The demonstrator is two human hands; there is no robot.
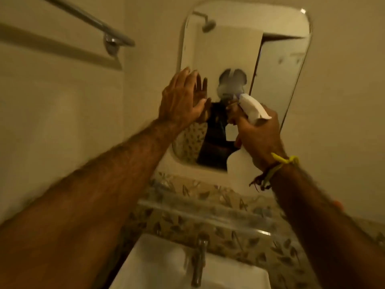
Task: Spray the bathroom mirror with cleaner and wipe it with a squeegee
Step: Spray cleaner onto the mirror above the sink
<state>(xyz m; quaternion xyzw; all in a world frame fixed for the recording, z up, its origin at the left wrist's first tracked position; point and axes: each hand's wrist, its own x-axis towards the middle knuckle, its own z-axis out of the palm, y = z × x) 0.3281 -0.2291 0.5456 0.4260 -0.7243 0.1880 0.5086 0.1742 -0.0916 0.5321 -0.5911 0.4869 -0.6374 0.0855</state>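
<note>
The bathroom mirror (277, 65), tall with rounded corners, hangs on the wall ahead. My left hand (181, 99) is flat against its left edge, fingers spread, holding nothing. My right hand (258, 136) is closed around a white spray bottle (253, 108), its nozzle pointed at the glass close to the mirror's middle. The bottle's white body (239, 163) shows below my fist. The mirror reflects my hands, a dark-clothed torso and a shower head. No squeegee is in view.
A chrome towel rail (100, 24) runs along the left wall. Below the mirror is a glass shelf (204, 213) over leaf-patterned tiles, then a white basin (158, 265) with a chrome tap (199, 261). A yellow thread band (281, 161) circles my right wrist.
</note>
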